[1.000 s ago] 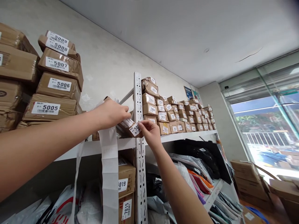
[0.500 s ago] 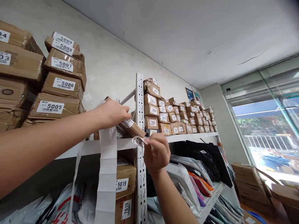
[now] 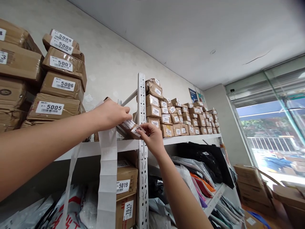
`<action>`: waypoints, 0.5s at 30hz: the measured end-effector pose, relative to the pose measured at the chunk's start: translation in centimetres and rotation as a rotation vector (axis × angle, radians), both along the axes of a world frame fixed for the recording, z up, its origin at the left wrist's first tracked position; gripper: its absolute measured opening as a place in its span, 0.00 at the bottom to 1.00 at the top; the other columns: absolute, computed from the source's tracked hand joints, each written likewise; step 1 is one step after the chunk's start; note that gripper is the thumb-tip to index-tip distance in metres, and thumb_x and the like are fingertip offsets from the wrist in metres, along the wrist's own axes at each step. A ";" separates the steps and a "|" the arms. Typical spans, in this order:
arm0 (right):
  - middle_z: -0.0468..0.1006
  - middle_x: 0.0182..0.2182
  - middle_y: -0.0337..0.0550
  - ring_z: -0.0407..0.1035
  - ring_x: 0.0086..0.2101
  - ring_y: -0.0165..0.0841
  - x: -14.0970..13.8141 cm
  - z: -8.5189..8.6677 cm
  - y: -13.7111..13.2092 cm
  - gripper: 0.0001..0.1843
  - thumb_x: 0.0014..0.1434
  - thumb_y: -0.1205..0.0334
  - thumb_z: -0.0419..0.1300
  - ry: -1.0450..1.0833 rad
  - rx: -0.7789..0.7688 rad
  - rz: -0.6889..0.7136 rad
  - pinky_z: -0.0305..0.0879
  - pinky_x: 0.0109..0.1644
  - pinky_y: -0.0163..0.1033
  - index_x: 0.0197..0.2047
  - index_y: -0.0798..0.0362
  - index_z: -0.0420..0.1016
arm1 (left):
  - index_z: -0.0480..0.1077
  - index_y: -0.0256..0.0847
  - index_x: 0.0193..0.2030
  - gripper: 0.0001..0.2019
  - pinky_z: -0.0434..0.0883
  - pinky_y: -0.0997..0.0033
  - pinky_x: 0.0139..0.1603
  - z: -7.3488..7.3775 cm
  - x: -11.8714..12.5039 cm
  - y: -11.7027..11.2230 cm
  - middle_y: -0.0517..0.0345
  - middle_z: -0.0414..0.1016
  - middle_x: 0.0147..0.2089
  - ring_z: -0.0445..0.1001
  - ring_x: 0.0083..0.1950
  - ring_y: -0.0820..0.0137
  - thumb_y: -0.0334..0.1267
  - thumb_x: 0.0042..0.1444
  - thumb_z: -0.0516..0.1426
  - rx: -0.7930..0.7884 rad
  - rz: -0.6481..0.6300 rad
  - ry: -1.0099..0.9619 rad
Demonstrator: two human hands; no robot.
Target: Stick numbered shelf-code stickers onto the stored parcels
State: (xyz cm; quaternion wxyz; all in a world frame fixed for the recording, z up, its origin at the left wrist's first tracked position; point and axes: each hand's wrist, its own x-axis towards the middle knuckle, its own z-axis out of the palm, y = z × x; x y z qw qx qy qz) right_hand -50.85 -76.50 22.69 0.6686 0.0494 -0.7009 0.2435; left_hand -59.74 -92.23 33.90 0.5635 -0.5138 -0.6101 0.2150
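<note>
the person has a small box [image 3: 129, 131] up at the top shelf [image 3: 127, 145], tilted, its near end just left of the metal post [image 3: 143, 165]. left hand [image 3: 116, 114] is curled closed over the box's upper end, w/ a long strip of white paper [image 3: 108, 178] hanging below it; can't tell if the fingers grip the strip too, b/c the palm side is hidden. right hand [image 3: 152, 137] is nearly closed, thumb & fingertips pinching a white label [image 3: 137, 130] at the box's near end. no. on it is partly covered, looks to end in 22.

progress, approx: label is on or right up against the cardboard, but prob not finished, as the right fingers have hold of its edge & can't tell if it's stuck flat. pressing it down & letting go look undone. box isn't set down loose either, it's in the left hand.

much is done elsewhere: the stack of boxes [image 3: 62, 83] on the left has nos. 5005 to 5009 facing out, & the row of boxes [image 3: 182, 118] past the post is labelled too, tho the far ones are too small to read.
</note>
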 end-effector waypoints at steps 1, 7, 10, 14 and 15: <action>0.76 0.28 0.40 0.65 0.26 0.29 0.1 0.1 -0.1 0.05 0.50 0.62 0.63 -0.012 -0.003 -0.014 0.63 0.31 0.35 0.32 0.52 0.74 | 0.70 0.48 0.44 0.13 0.52 0.68 0.26 0.0 0.0 0.0 0.58 0.73 0.43 0.71 0.28 0.70 0.28 0.59 0.49 0.001 -0.002 0.000; 0.73 0.24 0.35 0.65 0.26 0.28 0.7 0.8 -0.4 0.07 0.48 0.61 0.66 -0.099 0.009 -0.153 0.61 0.31 0.35 0.31 0.51 0.73 | 0.71 0.47 0.45 0.15 0.52 0.68 0.24 0.0 -0.3 0.0 0.57 0.73 0.43 0.70 0.27 0.71 0.27 0.58 0.49 -0.009 -0.030 0.005; 0.70 0.24 0.35 0.65 0.26 0.29 0.9 1.2 -0.6 0.12 0.46 0.57 0.70 -0.135 0.047 -0.312 0.62 0.31 0.36 0.32 0.51 0.73 | 0.71 0.47 0.43 0.14 0.51 0.69 0.24 0.0 -0.4 0.1 0.57 0.73 0.42 0.70 0.26 0.72 0.27 0.57 0.49 -0.011 -0.057 0.021; 0.74 0.37 0.48 0.68 0.32 0.37 1.2 1.2 0.1 0.35 0.41 0.45 0.71 -0.049 0.122 -0.636 0.66 0.34 0.41 0.49 0.54 0.70 | 0.71 0.47 0.42 0.13 0.50 0.69 0.22 -0.1 -0.2 0.0 0.58 0.73 0.42 0.69 0.26 0.73 0.27 0.57 0.50 -0.006 -0.067 0.025; 0.73 0.39 0.51 0.69 0.34 0.39 1.2 1.0 0.3 0.38 0.41 0.42 0.70 0.030 0.145 -0.696 0.67 0.34 0.43 0.51 0.55 0.69 | 0.71 0.47 0.42 0.13 0.49 0.69 0.22 -0.1 -0.2 0.0 0.58 0.73 0.42 0.69 0.26 0.73 0.27 0.57 0.51 -0.005 -0.068 0.022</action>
